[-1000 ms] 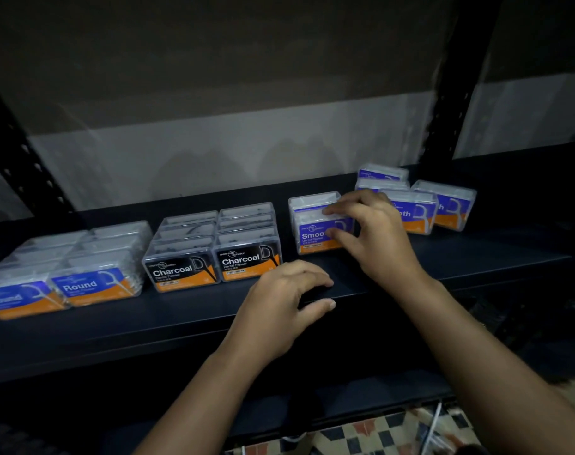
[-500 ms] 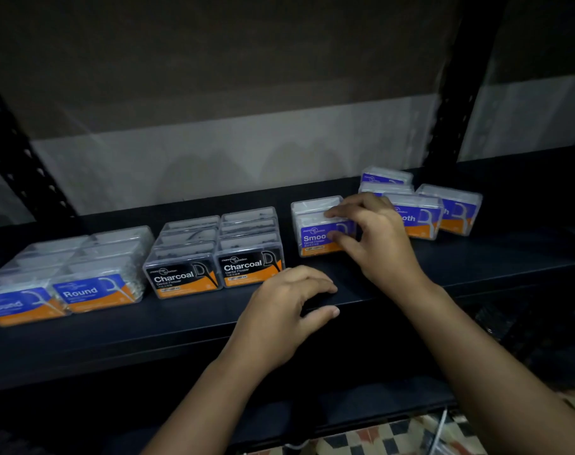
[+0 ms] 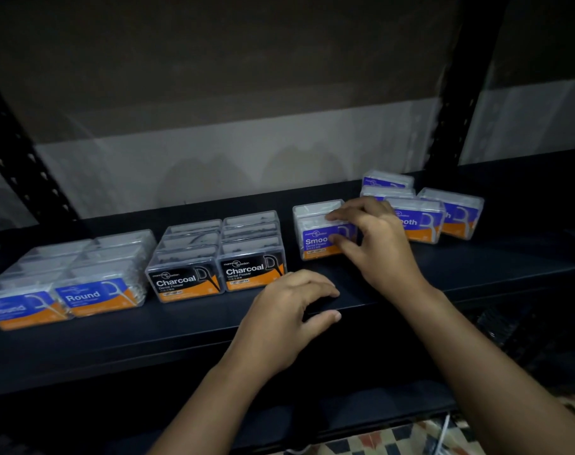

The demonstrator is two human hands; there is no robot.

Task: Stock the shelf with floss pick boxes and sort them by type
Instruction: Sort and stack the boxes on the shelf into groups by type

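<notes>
Right hand (image 3: 374,244) grips Smooth box (image 3: 315,239).

Right hand (image 3: 376,239) covers the right part of the front Smooth box (image 3: 315,239); label reads only "Smoo". A second box directly behind it, label hidden. Next Smooth box (image 3: 419,221): label start covered, "ooth" legible. Far-right box (image 3: 460,215): only an "h" shows. Leftmost Round box (image 3: 20,308): cut by frame edge, print blurred. Small print on Charcoal boxes (image 3: 219,279) too small to read. Both forearms leave the frame at the bottom.
</notes>
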